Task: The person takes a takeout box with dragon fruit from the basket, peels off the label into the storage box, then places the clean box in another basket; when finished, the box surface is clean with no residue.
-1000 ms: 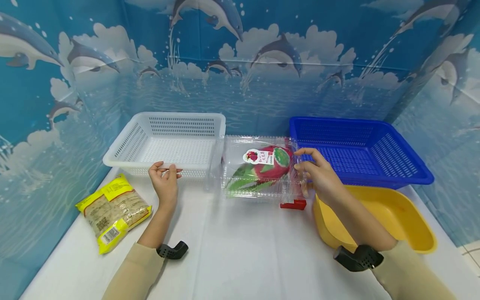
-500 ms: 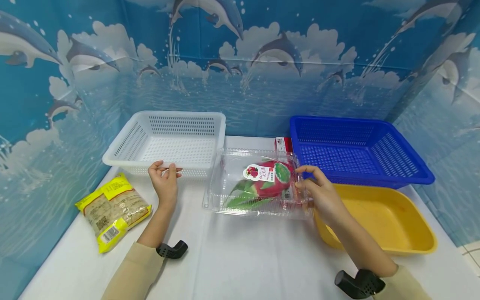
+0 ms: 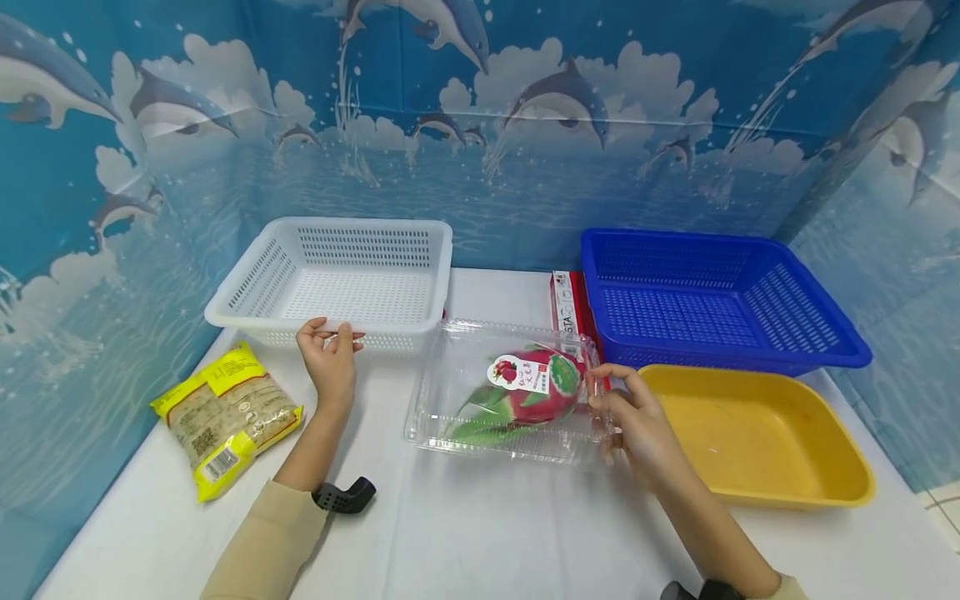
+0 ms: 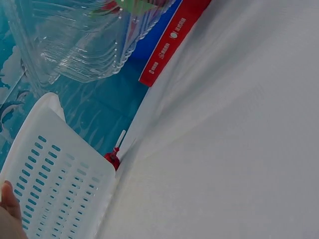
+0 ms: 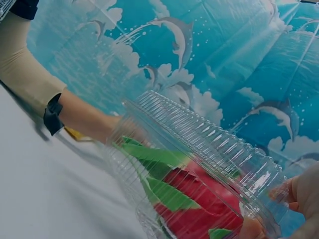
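Observation:
My right hand (image 3: 637, 425) pinches the right edge of a clear plastic clamshell box (image 3: 450, 404), held off the table. Inside lies a red dragon fruit (image 3: 543, 400) with green leaf-like parts, under a white label on the lid. In the right wrist view the fingers (image 5: 299, 194) grip the ridged end of the box. My left hand (image 3: 330, 362) holds the near rim of a white perforated basket (image 3: 375, 329), its thumb (image 4: 10, 201) against the outer wall in the left wrist view.
A blue basket (image 3: 705, 358) stands at the back right, a yellow tub (image 3: 757, 492) before it. Beside the blue basket lies a red-and-white carton (image 3: 566, 304). A yellow bag (image 3: 232, 417) lies at left. Behind the white basket shows a small red object (image 4: 113, 158).
My right hand has drawn the clear box toward me, away from the back curtain, uncovering more of the red carton. The left hand stays at the white basket's rim.

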A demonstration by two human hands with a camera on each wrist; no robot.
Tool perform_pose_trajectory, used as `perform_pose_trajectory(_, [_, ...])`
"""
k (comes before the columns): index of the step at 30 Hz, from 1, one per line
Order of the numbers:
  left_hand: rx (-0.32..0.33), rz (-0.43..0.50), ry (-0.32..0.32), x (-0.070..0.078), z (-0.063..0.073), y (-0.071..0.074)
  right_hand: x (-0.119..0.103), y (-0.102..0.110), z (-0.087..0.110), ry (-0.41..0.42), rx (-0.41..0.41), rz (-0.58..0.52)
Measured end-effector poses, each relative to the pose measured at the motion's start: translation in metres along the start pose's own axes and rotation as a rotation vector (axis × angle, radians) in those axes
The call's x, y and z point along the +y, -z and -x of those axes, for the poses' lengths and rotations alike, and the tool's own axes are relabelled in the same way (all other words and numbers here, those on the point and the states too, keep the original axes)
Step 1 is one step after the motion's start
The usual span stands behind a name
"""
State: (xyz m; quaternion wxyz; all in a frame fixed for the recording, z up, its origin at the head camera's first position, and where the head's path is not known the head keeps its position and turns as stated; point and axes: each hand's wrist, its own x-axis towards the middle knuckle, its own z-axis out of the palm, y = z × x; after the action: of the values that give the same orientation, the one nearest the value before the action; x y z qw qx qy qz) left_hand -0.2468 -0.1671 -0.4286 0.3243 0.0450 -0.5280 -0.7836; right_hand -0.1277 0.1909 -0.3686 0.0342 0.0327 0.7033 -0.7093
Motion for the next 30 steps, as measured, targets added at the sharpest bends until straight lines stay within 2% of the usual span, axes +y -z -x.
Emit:
perform_pose_trajectory(10, [0.004, -0.003, -0.015, -0.001, -0.001, 0.000, 0.016, -0.002, 0.008, 0.031, 0.005, 0.026])
perform_pose_trajectory(30, [0.002, -0.019, -0.008, 0.001, 0.000, -0.001, 0.038, -0.007, 0.008, 0.070, -0.045, 0.032])
